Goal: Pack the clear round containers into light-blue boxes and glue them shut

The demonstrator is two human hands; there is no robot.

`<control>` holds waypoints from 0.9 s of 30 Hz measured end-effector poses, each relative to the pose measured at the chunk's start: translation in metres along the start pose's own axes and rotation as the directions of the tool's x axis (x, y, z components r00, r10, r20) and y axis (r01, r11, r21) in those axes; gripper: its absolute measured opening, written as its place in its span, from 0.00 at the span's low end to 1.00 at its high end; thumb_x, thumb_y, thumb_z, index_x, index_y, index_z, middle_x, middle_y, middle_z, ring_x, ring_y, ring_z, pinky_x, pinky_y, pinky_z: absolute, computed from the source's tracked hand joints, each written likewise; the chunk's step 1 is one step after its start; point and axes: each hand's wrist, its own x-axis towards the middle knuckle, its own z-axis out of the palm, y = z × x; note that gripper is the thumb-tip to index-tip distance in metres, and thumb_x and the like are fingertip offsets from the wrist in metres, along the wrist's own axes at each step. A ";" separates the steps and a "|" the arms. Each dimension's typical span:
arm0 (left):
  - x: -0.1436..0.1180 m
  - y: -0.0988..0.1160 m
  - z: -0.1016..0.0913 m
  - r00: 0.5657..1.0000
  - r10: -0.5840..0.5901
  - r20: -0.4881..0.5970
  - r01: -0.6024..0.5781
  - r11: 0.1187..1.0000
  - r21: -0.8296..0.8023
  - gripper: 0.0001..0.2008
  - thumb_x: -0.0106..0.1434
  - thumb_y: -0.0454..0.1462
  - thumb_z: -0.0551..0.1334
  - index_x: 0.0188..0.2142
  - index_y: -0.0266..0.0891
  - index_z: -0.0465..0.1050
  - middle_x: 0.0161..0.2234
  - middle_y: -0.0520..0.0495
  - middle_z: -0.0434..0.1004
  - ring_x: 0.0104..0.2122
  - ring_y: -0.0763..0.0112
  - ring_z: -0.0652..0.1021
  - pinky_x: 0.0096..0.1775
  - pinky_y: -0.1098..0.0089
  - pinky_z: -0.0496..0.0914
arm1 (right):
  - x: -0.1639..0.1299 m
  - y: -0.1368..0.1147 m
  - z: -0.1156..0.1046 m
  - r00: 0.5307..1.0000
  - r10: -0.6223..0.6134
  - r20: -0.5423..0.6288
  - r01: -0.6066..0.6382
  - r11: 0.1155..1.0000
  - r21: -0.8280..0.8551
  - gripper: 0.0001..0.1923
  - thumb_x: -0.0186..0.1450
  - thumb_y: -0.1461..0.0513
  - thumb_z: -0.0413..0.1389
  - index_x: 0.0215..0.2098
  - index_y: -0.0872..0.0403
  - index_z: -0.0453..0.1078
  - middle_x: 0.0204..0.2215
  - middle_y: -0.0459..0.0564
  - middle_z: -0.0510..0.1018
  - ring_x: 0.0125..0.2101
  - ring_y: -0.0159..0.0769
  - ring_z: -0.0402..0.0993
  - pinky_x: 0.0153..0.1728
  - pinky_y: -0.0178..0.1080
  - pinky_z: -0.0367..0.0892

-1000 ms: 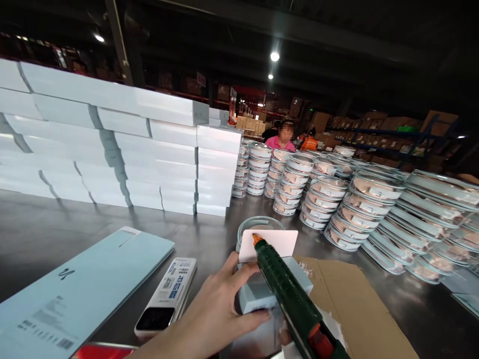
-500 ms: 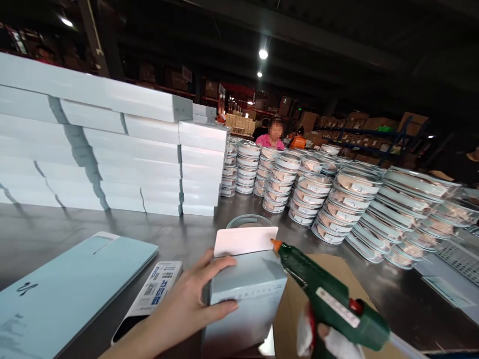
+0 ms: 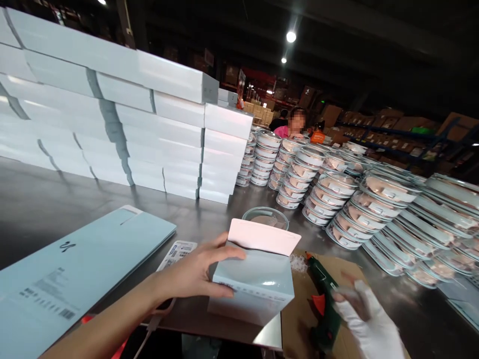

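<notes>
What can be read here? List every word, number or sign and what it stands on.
No text can be read for certain.
Flat pale blue box: a dark logo mark, small print and barcode, too small.
Label under the left hand, a white pack: blue print, blurred.
Small box: a line of print, too small.

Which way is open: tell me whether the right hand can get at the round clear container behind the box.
Probably yes. The right hand rests by the glue gun on the cardboard, holding nothing visibly, and bare table lies between it and the round container; only the box flap stands nearby.
</notes>
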 end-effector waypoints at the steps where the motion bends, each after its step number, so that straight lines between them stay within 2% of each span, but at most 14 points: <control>1: 0.000 -0.001 0.001 1.000 0.003 -0.008 -0.003 1.000 -0.010 0.25 0.56 0.43 0.75 0.53 0.48 0.78 0.52 0.45 0.75 0.52 0.54 0.78 0.54 0.61 0.73 | 0.001 -0.012 0.015 0.986 -0.139 0.098 0.137 0.990 0.019 0.42 0.53 0.47 0.72 0.63 0.42 0.67 0.51 0.52 0.84 0.50 0.49 0.81 0.53 0.46 0.74; 2: -0.001 -0.002 0.002 1.000 0.016 -0.022 -0.016 1.000 -0.026 0.24 0.56 0.43 0.75 0.53 0.48 0.78 0.52 0.45 0.75 0.52 0.54 0.78 0.54 0.60 0.73 | 0.003 -0.021 0.030 0.941 -0.257 0.221 0.247 0.966 0.075 0.51 0.54 0.46 0.71 0.70 0.38 0.55 0.61 0.53 0.76 0.60 0.49 0.74 0.60 0.50 0.67; 4: -0.004 -0.008 0.009 0.995 0.064 -0.075 -0.069 0.995 -0.066 0.24 0.56 0.42 0.76 0.52 0.50 0.77 0.53 0.45 0.74 0.53 0.53 0.77 0.54 0.59 0.73 | 0.008 -0.032 0.056 0.816 -0.381 0.434 0.335 0.924 0.181 0.56 0.58 0.45 0.69 0.73 0.30 0.40 0.69 0.50 0.65 0.67 0.47 0.63 0.66 0.57 0.57; 6: -0.007 -0.017 0.020 0.980 0.118 -0.158 -0.136 0.985 -0.107 0.26 0.58 0.44 0.75 0.54 0.51 0.72 0.59 0.43 0.67 0.57 0.50 0.75 0.54 0.58 0.74 | 0.011 -0.030 0.070 0.744 -0.422 0.518 0.369 0.906 0.208 0.50 0.62 0.47 0.66 0.72 0.25 0.41 0.65 0.47 0.71 0.65 0.44 0.66 0.66 0.59 0.54; 9: -0.011 -0.032 0.038 0.943 0.187 -0.274 -0.230 0.964 -0.132 0.31 0.65 0.50 0.69 0.61 0.55 0.55 0.64 0.38 0.55 0.63 0.49 0.70 0.56 0.52 0.72 | 0.012 -0.015 0.071 0.709 -0.494 0.503 0.479 0.861 0.170 0.40 0.67 0.52 0.63 0.70 0.28 0.49 0.56 0.46 0.79 0.61 0.41 0.71 0.67 0.53 0.56; 11: -0.012 -0.036 0.042 0.926 0.252 -0.281 -0.295 0.948 -0.122 0.33 0.67 0.48 0.67 0.63 0.58 0.49 0.61 0.40 0.59 0.63 0.50 0.70 0.60 0.49 0.69 | 0.009 -0.012 0.069 0.661 -0.549 0.511 0.564 0.813 0.144 0.35 0.68 0.56 0.61 0.69 0.31 0.55 0.56 0.47 0.77 0.61 0.41 0.72 0.66 0.49 0.60; 13: -0.012 -0.032 0.037 0.927 0.300 -0.226 -0.328 0.940 -0.095 0.29 0.68 0.42 0.68 0.63 0.59 0.57 0.57 0.44 0.65 0.64 0.50 0.68 0.62 0.49 0.66 | 0.007 -0.018 0.072 0.558 -0.627 0.543 0.685 0.718 0.125 0.33 0.68 0.61 0.61 0.68 0.34 0.59 0.57 0.49 0.76 0.59 0.42 0.72 0.64 0.47 0.64; 16: -0.010 -0.014 0.019 0.956 0.289 -0.054 -0.289 0.957 0.003 0.16 0.70 0.37 0.65 0.56 0.54 0.74 0.55 0.44 0.66 0.68 0.50 0.63 0.64 0.53 0.66 | 0.006 -0.036 0.081 0.350 -0.755 0.554 0.865 0.488 0.119 0.30 0.66 0.67 0.60 0.64 0.40 0.65 0.54 0.50 0.77 0.60 0.43 0.70 0.62 0.47 0.66; 17: -0.009 -0.007 0.014 0.963 0.269 -0.004 -0.268 0.963 0.039 0.14 0.71 0.37 0.64 0.54 0.52 0.77 0.55 0.42 0.66 0.69 0.49 0.61 0.64 0.53 0.65 | 0.007 -0.041 0.084 0.304 -0.777 0.552 0.892 0.435 0.121 0.29 0.67 0.67 0.60 0.64 0.41 0.66 0.53 0.50 0.78 0.60 0.43 0.69 0.62 0.47 0.67; 19: -0.005 0.004 0.007 0.973 0.224 0.052 -0.227 0.972 0.058 0.12 0.70 0.38 0.65 0.52 0.49 0.80 0.58 0.40 0.68 0.70 0.49 0.58 0.66 0.51 0.62 | 0.009 -0.044 0.087 0.272 -0.783 0.559 0.912 0.396 0.111 0.28 0.68 0.66 0.59 0.64 0.42 0.66 0.54 0.50 0.78 0.62 0.43 0.67 0.62 0.47 0.67; 21: -0.002 0.009 0.005 0.986 0.168 0.011 -0.168 0.984 -0.057 0.12 0.66 0.39 0.69 0.49 0.49 0.82 0.61 0.41 0.71 0.69 0.49 0.61 0.66 0.51 0.62 | 0.008 -0.038 0.086 0.300 -0.769 0.564 0.910 0.408 0.071 0.31 0.68 0.66 0.59 0.67 0.39 0.63 0.60 0.49 0.74 0.64 0.44 0.65 0.64 0.49 0.64; 22: -0.001 0.008 0.006 0.991 0.129 -0.035 -0.133 0.982 -0.133 0.12 0.63 0.41 0.71 0.47 0.48 0.83 0.61 0.42 0.73 0.68 0.48 0.64 0.65 0.51 0.62 | 0.006 -0.032 0.085 0.361 -0.764 0.535 0.896 0.443 0.029 0.34 0.67 0.66 0.59 0.68 0.37 0.61 0.65 0.48 0.70 0.66 0.46 0.62 0.65 0.51 0.62; 25: -0.001 0.000 0.009 0.970 -0.034 -0.241 -0.039 0.956 -0.292 0.15 0.61 0.49 0.72 0.42 0.44 0.84 0.57 0.40 0.77 0.61 0.47 0.73 0.62 0.51 0.67 | -0.005 -0.008 0.081 0.670 -0.703 0.240 0.721 0.693 0.017 0.38 0.68 0.61 0.60 0.71 0.33 0.53 0.71 0.44 0.61 0.69 0.49 0.60 0.65 0.53 0.63; 27: -0.003 -0.005 0.012 0.917 -0.134 -0.376 0.001 0.943 -0.332 0.24 0.65 0.56 0.64 0.49 0.42 0.79 0.61 0.36 0.73 0.60 0.46 0.74 0.59 0.50 0.70 | -0.016 0.002 0.083 0.836 -0.526 0.157 0.498 0.847 0.187 0.34 0.70 0.55 0.59 0.70 0.32 0.54 0.66 0.45 0.69 0.66 0.49 0.65 0.60 0.52 0.71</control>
